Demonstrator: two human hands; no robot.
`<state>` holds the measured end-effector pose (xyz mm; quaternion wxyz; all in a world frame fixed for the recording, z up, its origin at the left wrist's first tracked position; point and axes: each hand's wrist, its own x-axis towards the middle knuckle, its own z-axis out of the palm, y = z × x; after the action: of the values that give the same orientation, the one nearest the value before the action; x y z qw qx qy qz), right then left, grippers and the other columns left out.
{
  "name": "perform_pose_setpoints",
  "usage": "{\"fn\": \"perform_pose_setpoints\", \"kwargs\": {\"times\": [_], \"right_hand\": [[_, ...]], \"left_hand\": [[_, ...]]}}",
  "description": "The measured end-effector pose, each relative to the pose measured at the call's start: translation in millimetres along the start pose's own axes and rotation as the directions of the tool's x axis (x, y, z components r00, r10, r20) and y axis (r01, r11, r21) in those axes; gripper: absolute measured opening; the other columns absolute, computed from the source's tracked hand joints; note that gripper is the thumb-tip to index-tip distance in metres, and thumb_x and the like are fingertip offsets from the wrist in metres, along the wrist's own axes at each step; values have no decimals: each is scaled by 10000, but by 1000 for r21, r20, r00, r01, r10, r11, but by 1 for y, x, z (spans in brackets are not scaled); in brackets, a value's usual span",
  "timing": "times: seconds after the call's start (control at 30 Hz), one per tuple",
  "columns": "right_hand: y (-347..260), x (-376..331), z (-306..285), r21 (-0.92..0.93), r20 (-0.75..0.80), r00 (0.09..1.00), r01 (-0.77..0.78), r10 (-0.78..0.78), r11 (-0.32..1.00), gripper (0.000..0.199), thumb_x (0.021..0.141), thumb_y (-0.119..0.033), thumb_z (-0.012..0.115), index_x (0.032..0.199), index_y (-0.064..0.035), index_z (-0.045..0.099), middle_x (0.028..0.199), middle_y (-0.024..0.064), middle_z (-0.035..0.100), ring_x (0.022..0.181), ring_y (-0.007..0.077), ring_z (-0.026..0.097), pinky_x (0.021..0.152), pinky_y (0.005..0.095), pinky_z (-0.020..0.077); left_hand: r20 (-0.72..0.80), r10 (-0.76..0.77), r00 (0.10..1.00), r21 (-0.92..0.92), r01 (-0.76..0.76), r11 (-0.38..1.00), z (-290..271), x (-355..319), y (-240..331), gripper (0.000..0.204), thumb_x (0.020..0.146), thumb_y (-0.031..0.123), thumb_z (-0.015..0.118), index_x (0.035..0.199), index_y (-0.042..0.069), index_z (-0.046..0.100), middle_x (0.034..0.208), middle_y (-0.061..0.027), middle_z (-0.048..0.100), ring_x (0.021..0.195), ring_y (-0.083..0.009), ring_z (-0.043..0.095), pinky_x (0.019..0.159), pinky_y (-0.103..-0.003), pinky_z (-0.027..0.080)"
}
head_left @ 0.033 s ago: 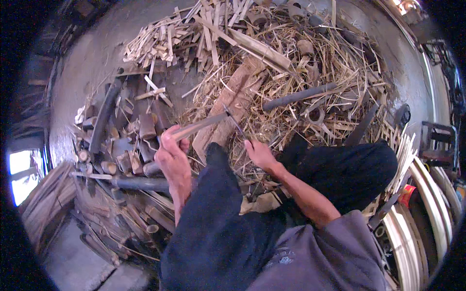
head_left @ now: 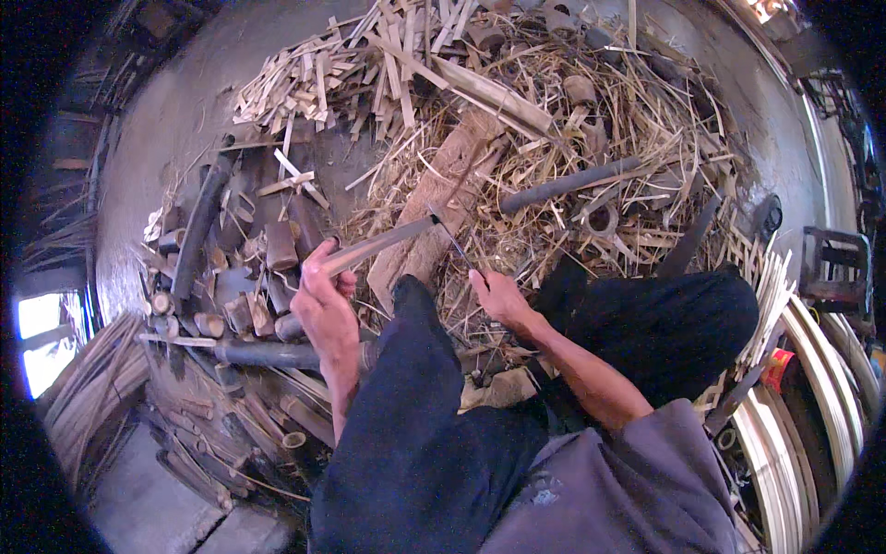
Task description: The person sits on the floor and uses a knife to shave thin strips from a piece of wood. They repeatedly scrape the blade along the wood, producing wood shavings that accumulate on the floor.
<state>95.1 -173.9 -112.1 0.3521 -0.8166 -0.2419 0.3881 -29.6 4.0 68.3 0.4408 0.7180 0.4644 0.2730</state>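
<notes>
My left hand point(head_left: 325, 309) is closed around the near end of a split bamboo strip point(head_left: 380, 244), which slants up and away to the right. The far end of that strip meets the thin dark blade of a knife point(head_left: 453, 244). My right hand point(head_left: 503, 300) grips the knife's handle, mostly hidden in my fingers, and the blade points up and left. Beneath the strip and the blade's tip lies a thick worn wooden plank point(head_left: 406, 247), whose near end is beside my dark-clad knee.
Behind the plank spreads a heap of shavings point(head_left: 554, 240) with a dark bamboo pole point(head_left: 570, 185) on it. Cut strips point(head_left: 295, 78) are piled at the far left. Short bamboo sections point(head_left: 280, 246) lie left of my hand. Long pale strips point(head_left: 771, 452) stand at the right.
</notes>
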Motion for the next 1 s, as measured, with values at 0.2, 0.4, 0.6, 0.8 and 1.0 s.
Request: {"fn": "perform_pose_setpoints", "kwargs": {"times": [0.2, 0.4, 0.6, 0.8, 1.0], "right_hand": [[-1, 8, -30, 58, -109, 982, 163, -156, 985, 453, 965, -389, 466, 1066, 36, 585, 743, 191, 599, 673, 270, 562, 658, 411, 457], [-22, 5, -55, 131, -229, 965, 159, -126, 979, 403, 972, -367, 477, 1032, 16, 588, 683, 50, 559, 593, 136, 507, 564, 304, 425], [-93, -22, -98, 291, -125, 990, 99, -64, 952, 476, 967, -349, 504, 1246, 35, 526, 714, 54, 582, 588, 110, 536, 579, 291, 473], [-138, -51, -108, 544, 20, 987, 123, -160, 830, 521, 1000, -287, 444, 1446, -52, 313, 602, -21, 443, 473, 56, 431, 424, 226, 386], [-167, -75, -114, 610, 41, 979, 134, -200, 781, 502, 1020, -298, 373, 1467, -89, 285, 653, -16, 434, 496, 66, 437, 445, 228, 411]], "left_hand": [[682, -266, 681, -542, 715, 441, 19, 12, -42, 798, 906, 662, 304, 1372, 23, 412, 1004, -142, 613, 759, -184, 620, 687, -315, 536], [622, -155, 767, -509, 547, 664, 54, 37, -65, 646, 923, 71, 523, 1466, 65, 172, 1078, -185, 600, 859, -219, 634, 760, -326, 544], [338, 166, 926, -581, 67, 811, 57, 52, -37, 597, 940, 103, 542, 1437, 62, 215, 1017, -133, 629, 909, -206, 637, 778, -320, 530], [74, 174, 982, -521, -111, 846, 64, 63, -29, 500, 977, 231, 516, 1359, -24, 318, 927, -115, 648, 853, -183, 648, 807, -307, 530], [-114, 197, 974, -652, -223, 725, 85, 48, -2, 422, 978, 303, 516, 1269, 2, 465, 863, -39, 558, 756, -109, 495, 744, -273, 425]]}}
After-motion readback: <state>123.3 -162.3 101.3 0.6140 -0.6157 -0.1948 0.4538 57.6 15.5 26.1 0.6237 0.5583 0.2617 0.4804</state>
